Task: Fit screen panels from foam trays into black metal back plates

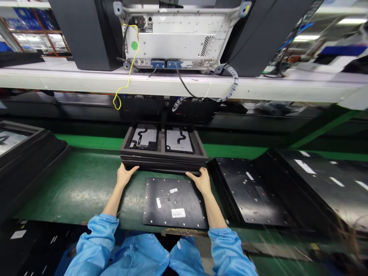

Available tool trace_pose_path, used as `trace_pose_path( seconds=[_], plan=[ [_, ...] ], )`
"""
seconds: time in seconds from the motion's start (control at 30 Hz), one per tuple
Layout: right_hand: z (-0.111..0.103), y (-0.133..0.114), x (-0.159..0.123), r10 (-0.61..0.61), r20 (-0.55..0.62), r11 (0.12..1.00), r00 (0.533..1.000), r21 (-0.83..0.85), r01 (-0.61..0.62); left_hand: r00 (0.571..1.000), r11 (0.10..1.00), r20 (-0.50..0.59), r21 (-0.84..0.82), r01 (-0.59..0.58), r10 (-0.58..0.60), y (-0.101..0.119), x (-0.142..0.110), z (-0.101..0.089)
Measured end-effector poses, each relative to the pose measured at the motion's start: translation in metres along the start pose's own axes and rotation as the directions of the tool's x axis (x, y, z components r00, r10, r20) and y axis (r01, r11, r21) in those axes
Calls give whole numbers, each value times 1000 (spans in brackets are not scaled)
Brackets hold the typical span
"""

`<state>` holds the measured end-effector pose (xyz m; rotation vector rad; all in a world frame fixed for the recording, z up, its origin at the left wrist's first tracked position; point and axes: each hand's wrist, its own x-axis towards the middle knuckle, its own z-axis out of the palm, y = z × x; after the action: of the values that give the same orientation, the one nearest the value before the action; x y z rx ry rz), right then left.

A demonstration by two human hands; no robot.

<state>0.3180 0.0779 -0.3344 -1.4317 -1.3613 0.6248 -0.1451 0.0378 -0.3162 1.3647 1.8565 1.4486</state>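
Note:
A stack of dark grey foam trays [161, 161] stands at the back of the green bench. In its top tray lie two display panels, the left panel [145, 137] and the right panel [178, 139], each with a dark curved flex cable on a pale back. My left hand [124, 175] grips the stack's front left corner, thumb along the front face. At the front right corner my right hand [202, 180] grips likewise, thumb pointing inward. The fingertips of both hands are partly hidden. Between my forearms a black plate [175, 201] with white labels and rivet-like dots lies flat.
To the right are a stack of black plates [244, 188] and another stack [324, 180]. More foam trays [25, 161] stand at the left. A white shelf [94, 82] crosses above, carrying a metal-cased instrument [178, 46]; a yellow cord [129, 73] hangs from it.

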Motion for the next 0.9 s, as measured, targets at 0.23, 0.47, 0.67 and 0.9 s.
trace_pose_path(
  seconds=[0.23, 0.47, 0.67, 0.9],
  plan=[
    [-7, -1, -17, 17, 1, 997, 1000, 75, -17, 1000, 998, 24, -56, 19, -17, 1, 10, -5],
    [-11, 14, -46, 26, 26, 974, 999, 223, -31, 997, 998, 52, -12, -55, 55, 12, 18, -8],
    [-9, 1, -43, -12, 90, 985, 996, 173, -3, 998, 999, 23, 8, -51, 51, 10, 16, -5],
    [-7, 0, -28, 48, 90, 998, 995, 35, -51, 1000, 999, -30, 33, 1, 0, 7, 12, -8]
  ],
)
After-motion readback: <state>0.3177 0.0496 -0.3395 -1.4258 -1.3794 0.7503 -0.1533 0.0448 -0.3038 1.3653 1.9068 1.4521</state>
